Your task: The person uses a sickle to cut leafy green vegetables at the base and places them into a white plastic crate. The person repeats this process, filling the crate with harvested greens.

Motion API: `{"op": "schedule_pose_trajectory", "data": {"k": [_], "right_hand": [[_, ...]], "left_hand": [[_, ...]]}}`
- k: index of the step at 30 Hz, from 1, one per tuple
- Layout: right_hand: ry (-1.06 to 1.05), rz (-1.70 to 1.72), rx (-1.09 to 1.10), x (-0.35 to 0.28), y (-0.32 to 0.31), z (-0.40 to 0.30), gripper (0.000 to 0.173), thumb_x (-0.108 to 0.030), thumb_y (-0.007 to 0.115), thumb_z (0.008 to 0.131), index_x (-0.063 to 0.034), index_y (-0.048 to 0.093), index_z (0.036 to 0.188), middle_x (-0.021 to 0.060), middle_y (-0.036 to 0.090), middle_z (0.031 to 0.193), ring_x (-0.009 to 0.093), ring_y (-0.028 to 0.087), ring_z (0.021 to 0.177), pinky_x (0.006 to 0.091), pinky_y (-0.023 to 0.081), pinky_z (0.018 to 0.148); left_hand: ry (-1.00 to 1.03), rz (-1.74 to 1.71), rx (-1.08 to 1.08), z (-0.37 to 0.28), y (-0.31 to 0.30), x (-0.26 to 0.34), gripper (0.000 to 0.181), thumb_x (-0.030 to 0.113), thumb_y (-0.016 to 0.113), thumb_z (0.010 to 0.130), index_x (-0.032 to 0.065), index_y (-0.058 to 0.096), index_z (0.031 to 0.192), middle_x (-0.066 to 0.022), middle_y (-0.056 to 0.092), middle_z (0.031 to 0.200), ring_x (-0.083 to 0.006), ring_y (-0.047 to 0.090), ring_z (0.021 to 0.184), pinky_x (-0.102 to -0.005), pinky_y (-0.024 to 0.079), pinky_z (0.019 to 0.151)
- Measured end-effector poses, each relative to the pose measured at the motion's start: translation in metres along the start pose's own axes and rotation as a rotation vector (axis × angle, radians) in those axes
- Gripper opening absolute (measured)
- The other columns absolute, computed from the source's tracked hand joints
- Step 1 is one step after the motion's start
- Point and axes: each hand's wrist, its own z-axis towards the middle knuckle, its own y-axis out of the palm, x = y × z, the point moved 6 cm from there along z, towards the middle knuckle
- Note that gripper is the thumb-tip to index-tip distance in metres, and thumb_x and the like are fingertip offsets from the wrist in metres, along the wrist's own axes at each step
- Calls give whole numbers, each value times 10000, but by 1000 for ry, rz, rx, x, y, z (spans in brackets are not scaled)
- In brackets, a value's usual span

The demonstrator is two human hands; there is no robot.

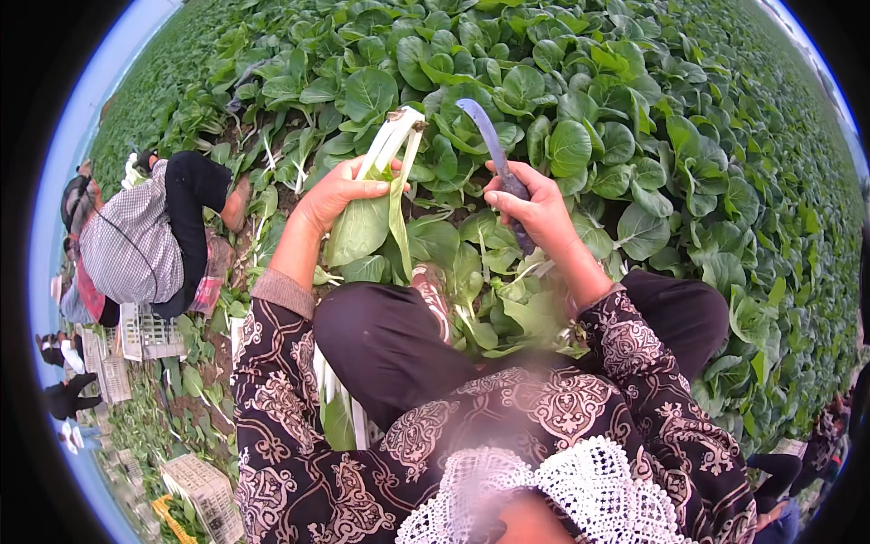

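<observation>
A bunch of leafy greens with white stalks (394, 146) is in my left hand (350, 190), its cut base up and its green leaves hanging down. My right hand (530, 204) grips the dark handle of a curved harvesting knife (491, 132), whose blade points up and to the left. Blade and greens are apart. Below and between my hands, loose leaves (530, 306) lie on the ground by a patterned shoe (433, 299).
Dense rows of leafy green plants (680, 122) grow ahead and to the right. At left a co-worker in a checked shirt (132, 238) crouches beside a white plastic crate (153, 333). Another crate (204, 493) stands at lower left. Several more people are farther off.
</observation>
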Motion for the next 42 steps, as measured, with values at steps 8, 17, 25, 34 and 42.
{"op": "schedule_pose_trajectory", "data": {"k": [8,17,25,34,42], "right_hand": [[-278,393,64,-84,-28,-65,564,-89,762,787,-11,517,1289,-2,622,853,60,561,606,208,456,535],[-151,125,605,0,-145,-105,450,-287,738,823,18,600,1124,-6,578,678,88,527,474,247,431,440],[-180,-87,396,11,-132,-110,534,-273,811,718,-39,619,1158,40,607,710,121,559,554,279,474,534],[-178,-736,845,7,-159,-102,606,-348,732,756,-154,511,1286,123,675,955,319,660,845,407,520,728],[-155,113,599,-57,-192,-142,409,-290,648,913,-9,582,1202,28,621,783,80,545,521,224,445,468]], "left_hand": [[38,44,-302,-14,204,47,741,386,709,817,-9,408,1368,-173,571,1228,-269,603,1105,-407,485,975],[-133,335,0,41,227,-45,411,155,701,797,-35,572,1138,-131,687,898,-186,652,848,-308,506,812],[139,663,282,69,185,-74,276,97,663,794,-30,633,1037,-67,667,900,-149,627,795,-286,484,748],[-99,352,72,54,217,-97,266,142,704,760,-17,633,962,-70,654,857,-142,597,725,-286,472,689],[74,-224,-114,29,202,-75,409,85,707,802,-2,518,1154,-125,665,920,-269,676,860,-393,543,818]]}}
